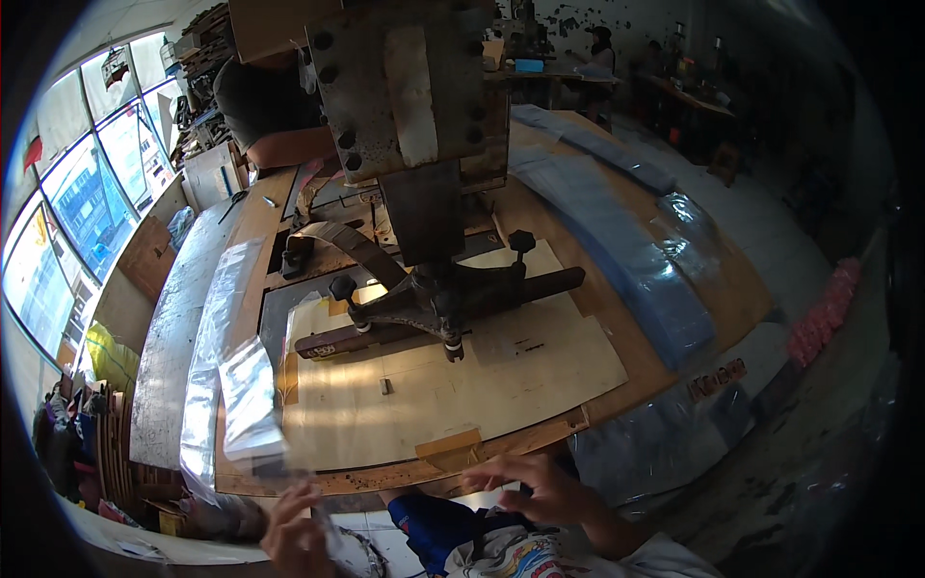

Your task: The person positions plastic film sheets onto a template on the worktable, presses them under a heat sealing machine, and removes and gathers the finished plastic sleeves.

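Note:
My left hand [294, 530] is at the near left, just off the board's front edge and smeared by motion. Its fingers look bent beside a hazy see-through patch, and I cannot make out whether they grip it. Close above it lies the end of a clear plastic sheet [251, 400]. My right hand [540, 489] hovers over the near edge, fingers stretched out and apart, holding nothing. In front of both hands spreads a cream-coloured sheet [405, 419], taped at its near edge with brown tape [449, 448]. A small dark piece [386, 386] lies on it.
A heavy press head [414, 106] stands over the middle, its dark clamp bar [530, 286] across the sheet. Stacked bluish plastic sheets [626, 250] lie right. Another person's arm [289, 146] is behind the press. A pink bundle [824, 313] sits far right; windows [87, 212] line the left.

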`<state>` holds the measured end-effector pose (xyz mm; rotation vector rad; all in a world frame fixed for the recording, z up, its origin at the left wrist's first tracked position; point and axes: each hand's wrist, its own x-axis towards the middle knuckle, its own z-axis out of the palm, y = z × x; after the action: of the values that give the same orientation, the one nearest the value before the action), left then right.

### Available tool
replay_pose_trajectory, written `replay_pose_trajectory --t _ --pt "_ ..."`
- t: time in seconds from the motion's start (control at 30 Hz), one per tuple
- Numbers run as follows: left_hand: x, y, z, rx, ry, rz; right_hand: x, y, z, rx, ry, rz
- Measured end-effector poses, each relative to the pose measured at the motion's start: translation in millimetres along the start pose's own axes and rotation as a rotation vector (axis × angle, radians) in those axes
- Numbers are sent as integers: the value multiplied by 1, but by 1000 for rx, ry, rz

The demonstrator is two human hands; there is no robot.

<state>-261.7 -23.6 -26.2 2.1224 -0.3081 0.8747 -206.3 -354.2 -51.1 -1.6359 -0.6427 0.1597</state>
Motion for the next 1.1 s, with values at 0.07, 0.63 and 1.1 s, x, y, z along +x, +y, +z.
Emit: replay_pose_trajectory --t 0.07,0.63,1.1 --pt "-25 14 51 -282 -189 -108 2 12 38 100 -122 -7" --pt "-182 -69 75 -949 56 -824 -2 45 40 219 -381 110" --pt "-57 -63 27 -1274 321 -221 -81 132 -23 -738 -99 311"
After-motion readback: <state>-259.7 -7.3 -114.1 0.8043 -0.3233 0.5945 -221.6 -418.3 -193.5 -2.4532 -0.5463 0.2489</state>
